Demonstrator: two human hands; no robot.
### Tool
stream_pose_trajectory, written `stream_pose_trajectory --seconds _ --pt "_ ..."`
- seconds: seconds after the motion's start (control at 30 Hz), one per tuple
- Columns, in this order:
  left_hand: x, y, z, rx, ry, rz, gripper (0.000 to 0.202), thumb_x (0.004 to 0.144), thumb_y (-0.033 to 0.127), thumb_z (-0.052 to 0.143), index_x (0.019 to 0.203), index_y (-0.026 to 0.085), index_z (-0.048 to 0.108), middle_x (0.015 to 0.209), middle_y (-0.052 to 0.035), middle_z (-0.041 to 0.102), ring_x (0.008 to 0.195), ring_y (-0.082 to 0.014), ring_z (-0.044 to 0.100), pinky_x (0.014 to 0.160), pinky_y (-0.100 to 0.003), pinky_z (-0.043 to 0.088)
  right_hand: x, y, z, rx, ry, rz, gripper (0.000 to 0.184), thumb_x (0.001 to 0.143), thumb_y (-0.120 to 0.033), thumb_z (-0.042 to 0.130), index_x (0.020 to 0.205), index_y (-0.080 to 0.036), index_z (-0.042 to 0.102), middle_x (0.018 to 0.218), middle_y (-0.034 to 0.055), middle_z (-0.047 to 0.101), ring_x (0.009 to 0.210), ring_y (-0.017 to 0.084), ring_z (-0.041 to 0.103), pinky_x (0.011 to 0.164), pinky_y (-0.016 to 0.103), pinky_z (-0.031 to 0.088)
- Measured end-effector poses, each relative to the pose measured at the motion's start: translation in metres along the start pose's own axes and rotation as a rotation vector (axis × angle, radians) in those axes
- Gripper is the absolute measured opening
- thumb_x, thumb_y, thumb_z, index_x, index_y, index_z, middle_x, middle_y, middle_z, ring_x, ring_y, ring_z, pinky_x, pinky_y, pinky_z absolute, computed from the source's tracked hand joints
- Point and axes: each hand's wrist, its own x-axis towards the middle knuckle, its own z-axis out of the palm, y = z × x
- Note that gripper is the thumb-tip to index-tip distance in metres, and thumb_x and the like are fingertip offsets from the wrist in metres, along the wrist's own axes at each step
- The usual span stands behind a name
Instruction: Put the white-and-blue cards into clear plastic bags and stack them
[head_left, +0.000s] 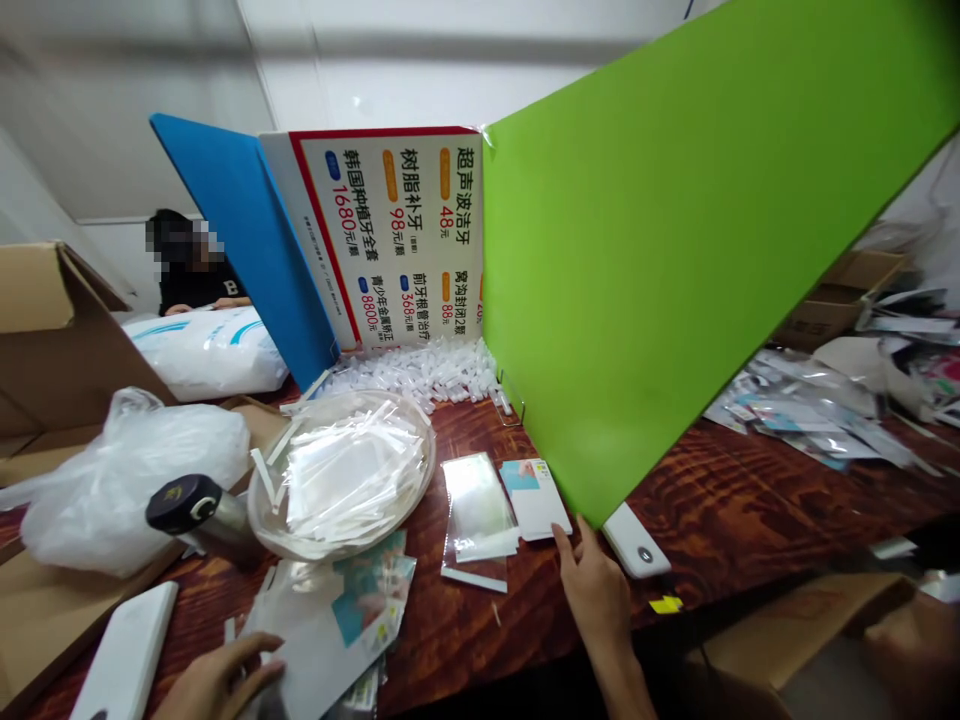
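Observation:
My left hand is at the bottom left, fingers curved and apart, with its tips at the left edge of a stack of printed clear plastic bags. My right hand lies on the table with its fingers spread. Its fingertips are by the lower corner of a white printed card and the bottom edge of the green board. Left of that card are clear film pieces with white strips. A round basket holds a pile of clear film sheets and white strips.
Small white plastic pieces are heaped before a price-list board with a blue side panel. A dark-lidded flask, a plastic bag and white power banks stand left. Another person sits behind.

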Motion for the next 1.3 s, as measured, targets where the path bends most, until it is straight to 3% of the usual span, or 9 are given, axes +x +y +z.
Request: stream_pose_trajectory --seconds 0.17,0.33,0.43,0.53,0.63,0.8,0.9,1.0,1.3 --pt "0.015 -0.033 0.0 0.344 0.339 0.275 0.03 0.083 0.046 0.058 0.096 0.032 0.081 0.1 -0.0061 0.081 0.095 -0.0306 0.073 0.081 -0.039 0.058 0.009 -0.017 0.004 -0.157 -0.064 0.072 0.053 0.1 -0.051 0.042 0.131 -0.014 0.062 0.086 0.0193 0.078 0.078 0.035 0.074 0.066 0.038 0.048" --pt "0.011 0.015 0.038 0.453 0.725 0.565 0.027 0.091 0.03 0.054 0.108 0.028 0.075 0.109 -0.0095 0.077 0.101 -0.0311 0.069 0.089 -0.046 0.048 0.003 -0.012 0.019 -0.137 0.08 0.048 0.051 0.099 -0.051 0.045 0.131 -0.016 0.062 0.08 0.0138 0.077 0.069 0.031 0.072 0.061 0.034 0.042" --pt "0.016 0.091 0.086 0.172 0.617 0.635 0.025 0.095 0.025 0.055 0.115 0.025 0.069 0.106 -0.0075 0.075 0.097 -0.0238 0.069 0.09 -0.034 0.051 0.002 -0.008 0.026 -0.045 0.186 0.038 0.05 0.096 -0.054 0.048 0.125 -0.017 0.066 0.074 0.0091 0.074 0.061 0.027 0.067 0.057 0.032 0.036" --pt "0.04 0.167 0.14 0.006 0.359 0.401 0.029 0.095 0.032 0.055 0.117 0.018 0.066 0.113 -0.0139 0.071 0.106 -0.0288 0.066 0.094 -0.038 0.049 0.004 -0.007 0.025 0.152 0.279 0.03 0.054 0.092 -0.061 0.048 0.116 -0.017 0.068 0.07 0.0063 0.068 0.059 0.023 0.06 0.057 0.031 0.035" --pt "0.071 0.21 0.174 -0.053 0.235 0.192 0.042 0.079 0.026 0.072 0.117 0.011 0.064 0.111 -0.0189 0.068 0.109 -0.0375 0.061 0.095 -0.048 0.045 0.001 -0.005 0.018 0.476 0.307 0.022 0.055 0.082 -0.069 0.059 0.1 -0.017 0.068 0.076 0.0068 0.065 0.065 0.022 0.058 0.064 0.032 0.041" --pt "0.105 0.206 0.175 -0.248 0.129 0.153 0.027 0.067 0.014 0.07 0.093 0.015 0.067 0.081 -0.0068 0.068 0.084 -0.0293 0.065 0.083 -0.041 0.046 -0.028 0.019 0.004 0.795 0.153 0.028 0.051 0.081 -0.07 0.058 0.087 -0.02 0.058 0.056 -0.0009 0.059 0.05 0.017 0.055 0.05 0.027 0.046" --pt "0.11 0.192 0.161 -0.438 0.074 0.159 0.009 0.072 0.024 0.067 0.079 0.019 0.066 0.074 -0.002 0.065 0.076 -0.0237 0.064 0.078 -0.035 0.047 -0.048 0.042 -0.005 1.027 -0.045 0.172 0.051 0.076 -0.066 0.069 0.093 -0.019 0.059 0.052 -0.0037 0.058 0.042 0.013 0.048 0.042 0.022 0.038" --pt "0.104 0.189 0.15 -0.643 0.057 0.124 0.023 0.074 0.041 0.068 0.078 0.018 0.07 0.085 -0.0053 0.071 0.086 -0.0247 0.065 0.084 -0.034 0.047 -0.055 0.056 -0.014 1.032 -0.218 0.227 0.054 0.068 -0.066 0.076 0.089 -0.017 0.065 0.058 -0.0009 0.063 0.039 0.009 0.044 0.039 0.021 0.033" --pt "0.069 0.222 0.157 -1.175 -0.187 -0.068 0.043 0.064 0.054 0.083 0.077 0.014 0.078 0.074 -0.0077 0.076 0.069 -0.02 0.067 0.068 -0.028 0.051 -0.045 0.014 -0.023 1.001 -0.339 0.004 0.042 0.08 -0.06 0.068 0.084 -0.018 0.068 0.055 -0.0037 0.052 0.039 0.008 0.04 0.038 0.02 0.026"
